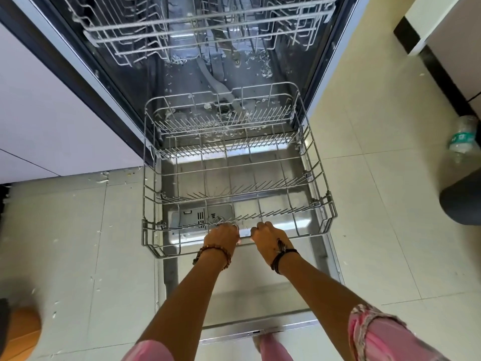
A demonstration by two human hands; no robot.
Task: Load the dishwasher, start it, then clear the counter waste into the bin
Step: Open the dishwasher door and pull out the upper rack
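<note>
The dishwasher stands open, its door (260, 306) folded down flat toward me. The grey wire lower rack (316, 183) is pulled out over the door and holds no dishes. My left hand (223, 237) and my right hand (268, 238) both grip the rack's front rail, side by side near its middle. Above, the upper rack (203, 29) sits partly out, also without dishes. White flecks of debris lie on the tub floor (187, 82). The detergent compartment (200, 216) shows through the rack wires.
White cabinet fronts (52, 105) flank the dishwasher on the left. A clear plastic bottle (463, 138) and a dark round bin (463, 201) stand on the tiled floor at right. Small white scraps dot the floor (78, 243) at left. An orange object (20, 332) sits bottom left.
</note>
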